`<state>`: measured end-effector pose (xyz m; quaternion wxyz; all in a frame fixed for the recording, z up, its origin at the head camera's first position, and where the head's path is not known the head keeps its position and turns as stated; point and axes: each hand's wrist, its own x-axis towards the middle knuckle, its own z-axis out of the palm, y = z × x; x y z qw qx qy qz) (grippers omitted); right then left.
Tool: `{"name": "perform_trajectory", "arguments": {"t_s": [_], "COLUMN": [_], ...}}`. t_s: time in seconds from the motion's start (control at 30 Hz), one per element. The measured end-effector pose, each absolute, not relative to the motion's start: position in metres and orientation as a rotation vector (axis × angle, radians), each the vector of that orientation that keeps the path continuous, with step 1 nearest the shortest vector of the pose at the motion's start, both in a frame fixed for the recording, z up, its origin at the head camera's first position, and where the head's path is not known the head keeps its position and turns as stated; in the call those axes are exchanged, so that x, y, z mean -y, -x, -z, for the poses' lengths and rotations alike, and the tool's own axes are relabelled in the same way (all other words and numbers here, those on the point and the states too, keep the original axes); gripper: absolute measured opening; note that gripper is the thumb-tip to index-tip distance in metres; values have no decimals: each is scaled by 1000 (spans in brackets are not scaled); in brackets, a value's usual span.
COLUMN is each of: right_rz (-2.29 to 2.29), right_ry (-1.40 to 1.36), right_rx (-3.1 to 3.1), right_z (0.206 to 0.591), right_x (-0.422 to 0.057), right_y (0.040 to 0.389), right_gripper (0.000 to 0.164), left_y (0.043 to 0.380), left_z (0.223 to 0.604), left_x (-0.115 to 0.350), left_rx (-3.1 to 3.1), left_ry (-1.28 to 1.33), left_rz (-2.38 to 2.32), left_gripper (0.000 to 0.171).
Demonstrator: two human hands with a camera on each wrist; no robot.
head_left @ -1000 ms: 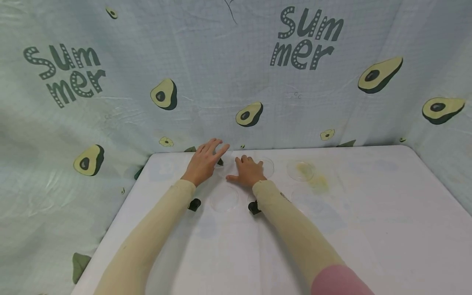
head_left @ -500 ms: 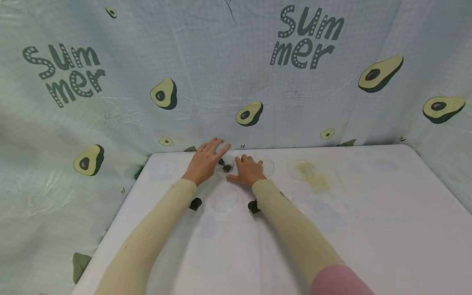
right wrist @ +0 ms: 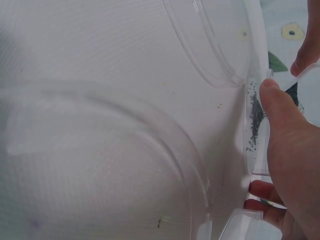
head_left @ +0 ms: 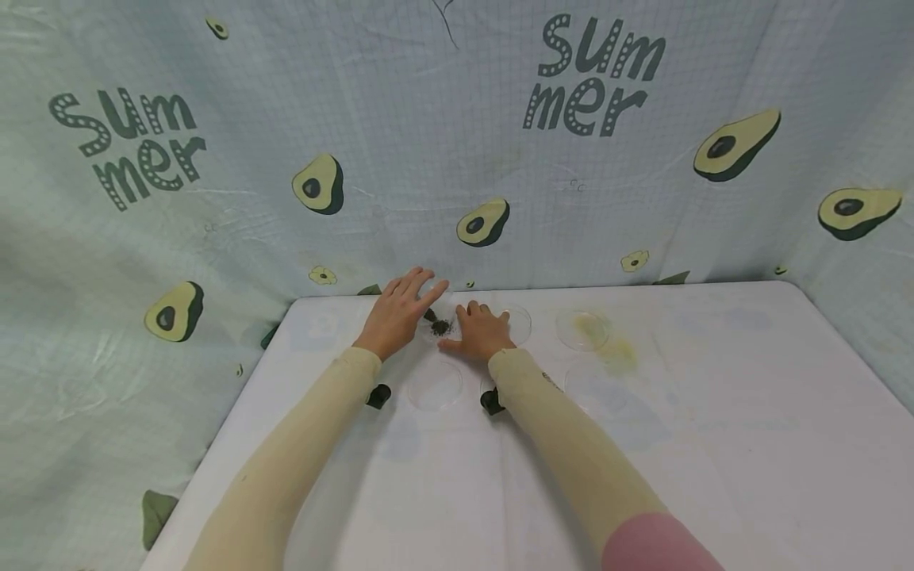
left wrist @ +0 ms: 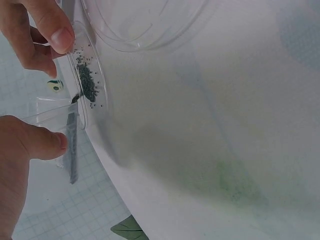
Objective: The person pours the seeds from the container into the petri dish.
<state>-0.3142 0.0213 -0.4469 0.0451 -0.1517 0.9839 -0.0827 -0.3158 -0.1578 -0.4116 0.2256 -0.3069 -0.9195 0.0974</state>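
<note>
Dark, seed-like granules point(left wrist: 87, 82) lie in a small heap in a clear petri dish point(left wrist: 103, 75) near the table's far edge. My right hand point(head_left: 484, 333) holds this dish by its rim, thumb on the near side in the right wrist view. My left hand point(head_left: 391, 317) grips a tilted clear plastic container point(left wrist: 45, 116), thumb against its wall. More dark granules point(left wrist: 72, 145) are in the container, at its lip close over the dish. Its full shape is partly hidden by the left hand.
Several other clear round dishes stand around: one point(head_left: 435, 385) in front of the hands, one point(head_left: 517, 323) just right of the right hand, others point(head_left: 581, 330) farther right. A yellow-green stain point(head_left: 620, 354) marks the white table point(head_left: 750, 444). A printed cloth point(head_left: 400, 159) hangs behind the far edge.
A dark heap of granules has appeared in the dish between the hands, poured from the left hand's container. Both hands have stayed almost in place.
</note>
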Motion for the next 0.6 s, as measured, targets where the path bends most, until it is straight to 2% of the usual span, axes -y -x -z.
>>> {"name": "perform_trajectory", "arguments": {"t_s": [0.3, 0.6], "right_rz": [248, 247], "right_ry": [473, 475], "right_rx": [-3000, -2998], "right_z": [444, 441], "right_x": [-23, -23], "right_y": [313, 309], "right_gripper": [85, 85], "left_y": [317, 317], "left_z": [411, 414], "left_x": [161, 167], "left_rx": [2567, 2602], "left_ry": [785, 694], "left_rz": [-122, 54], "left_gripper": [73, 90]}}
